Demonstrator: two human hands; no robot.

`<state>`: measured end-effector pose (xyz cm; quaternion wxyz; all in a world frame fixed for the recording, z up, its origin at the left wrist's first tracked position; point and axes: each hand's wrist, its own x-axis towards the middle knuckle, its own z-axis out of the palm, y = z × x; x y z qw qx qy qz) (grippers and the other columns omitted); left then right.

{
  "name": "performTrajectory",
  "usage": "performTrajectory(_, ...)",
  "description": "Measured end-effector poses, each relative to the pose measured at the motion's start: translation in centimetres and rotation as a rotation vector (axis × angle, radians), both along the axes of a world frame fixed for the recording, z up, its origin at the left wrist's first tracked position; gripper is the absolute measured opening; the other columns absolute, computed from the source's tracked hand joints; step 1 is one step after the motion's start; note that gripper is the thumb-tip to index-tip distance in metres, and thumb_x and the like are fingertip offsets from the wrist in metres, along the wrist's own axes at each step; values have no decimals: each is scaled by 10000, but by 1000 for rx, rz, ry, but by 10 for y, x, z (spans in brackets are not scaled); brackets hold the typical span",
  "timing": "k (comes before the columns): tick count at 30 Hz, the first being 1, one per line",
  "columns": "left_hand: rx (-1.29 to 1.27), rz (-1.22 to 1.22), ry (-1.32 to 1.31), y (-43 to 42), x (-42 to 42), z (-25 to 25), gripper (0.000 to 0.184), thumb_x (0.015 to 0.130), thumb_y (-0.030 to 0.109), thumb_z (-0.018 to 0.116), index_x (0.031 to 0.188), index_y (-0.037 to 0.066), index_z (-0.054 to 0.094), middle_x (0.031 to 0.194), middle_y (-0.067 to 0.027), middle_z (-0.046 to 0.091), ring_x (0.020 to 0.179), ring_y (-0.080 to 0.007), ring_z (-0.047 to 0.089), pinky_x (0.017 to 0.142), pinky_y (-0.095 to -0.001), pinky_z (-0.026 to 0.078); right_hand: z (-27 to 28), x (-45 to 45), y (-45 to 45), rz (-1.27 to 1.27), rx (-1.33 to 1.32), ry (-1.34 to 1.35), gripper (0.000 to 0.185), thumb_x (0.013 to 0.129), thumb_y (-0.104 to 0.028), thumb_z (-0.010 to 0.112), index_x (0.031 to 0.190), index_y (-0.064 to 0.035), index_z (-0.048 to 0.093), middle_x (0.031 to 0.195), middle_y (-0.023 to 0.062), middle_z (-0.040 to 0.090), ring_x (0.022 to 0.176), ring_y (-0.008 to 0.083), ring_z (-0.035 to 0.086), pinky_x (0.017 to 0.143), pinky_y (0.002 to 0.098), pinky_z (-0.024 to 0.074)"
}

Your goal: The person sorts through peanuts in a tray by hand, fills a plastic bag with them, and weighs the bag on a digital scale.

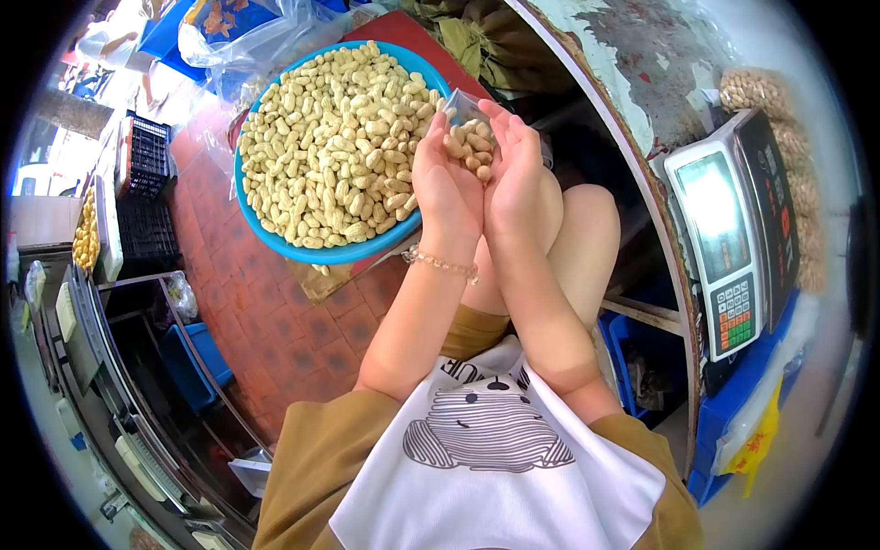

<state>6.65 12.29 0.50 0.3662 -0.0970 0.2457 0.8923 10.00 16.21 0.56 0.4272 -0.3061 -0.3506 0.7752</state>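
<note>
Shirt: a white-and-brown top (495, 500) fills the bottom centre.
Hands: the left hand (445, 191) and right hand (515, 174) meet at the wrists right of upper centre, cupped and unclosed, fingers toward the top.
Cupped nuts: small tan peanuts (470, 147) lie between the palms; their long axes point various ways.
Basin: the round blue basin (335, 254), heaped with pale peanuts (335, 147), sits upper left of centre, directly left of the hands; the left hand is nearer, overlapping its edge in view; contact unclear.
Scale: a digital scale (720, 229) stands at right.
Crate: a black crate (147, 151), far upper left.
</note>
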Motion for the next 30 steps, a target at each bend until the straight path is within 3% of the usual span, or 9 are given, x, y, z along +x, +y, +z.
performTrajectory(7,-109,18,115,-3,6,6,524,956,214,418,1415,-37,392,1463,-119,390,1331,-209,358,1170,-372,183,-6,2,2,-61,137,-72,310,932,-198,433,1066,0,630,1101,79,608,1047,150,522,959,301,395)
performTrajectory(11,-98,-107,267,-16,8,12,547,957,236,405,1442,-15,377,1517,-112,346,1380,-188,286,1177,-357,125,-2,12,9,52,244,-180,195,885,-105,521,1028,-23,624,1104,72,593,998,131,522,903,278,419)
performTrajectory(14,-50,-172,284,-27,-1,1,510,947,199,458,1412,-6,418,1438,-99,453,1334,-184,370,1131,-350,252,-4,19,17,125,432,-260,207,817,-51,613,1024,-52,623,1107,59,566,950,132,533,851,265,441)
performTrajectory(16,-258,-249,561,-38,-12,3,471,916,199,534,1343,9,473,1327,-87,538,1214,-182,486,1017,-339,375,-6,23,21,63,656,-385,271,768,-28,663,1032,-72,623,1109,51,546,930,143,546,820,258,453)
performTrajectory(17,-364,-287,699,-41,-16,4,452,901,199,572,1308,17,500,1271,-80,581,1153,-182,544,960,-334,437,-4,24,24,-35,898,-628,342,730,-58,709,1053,-98,603,1106,77,527,910,220,592,809,325,468)
performTrajectory(20,-1286,-137,1459,-43,-21,9,382,836,205,669,1164,52,546,1084,-63,635,937,-196,627,747,-330,498,-6,30,32,-126,1230,-1087,366,725,-87,731,1057,-100,577,1081,99,547,928,278,614,803,383,461)
performTrajectory(21,-1318,59,1585,-39,-24,-3,355,802,239,696,1078,72,547,917,-69,652,792,-242,630,658,-367,487,-7,31,33,-132,1276,-1123,353,731,-115,737,1035,-107,558,987,94,599,874,289,629,765,422,439)
performTrajectory(24,-1464,-136,1550,-33,-32,-14,298,817,194,669,1053,65,540,754,-80,647,697,-271,623,612,-385,480,-14,34,42,-49,1248,-1224,278,749,-95,700,987,-110,558,821,53,628,808,258,638,725,410,420)
performTrajectory(30,-1187,-42,1592,-31,-42,-9,212,852,72,587,1055,56,530,657,-102,609,606,-267,601,556,-374,449,1,34,49,-40,1155,-1065,186,758,-47,644,888,-110,528,688,27,607,738,250,628,714,407,399)
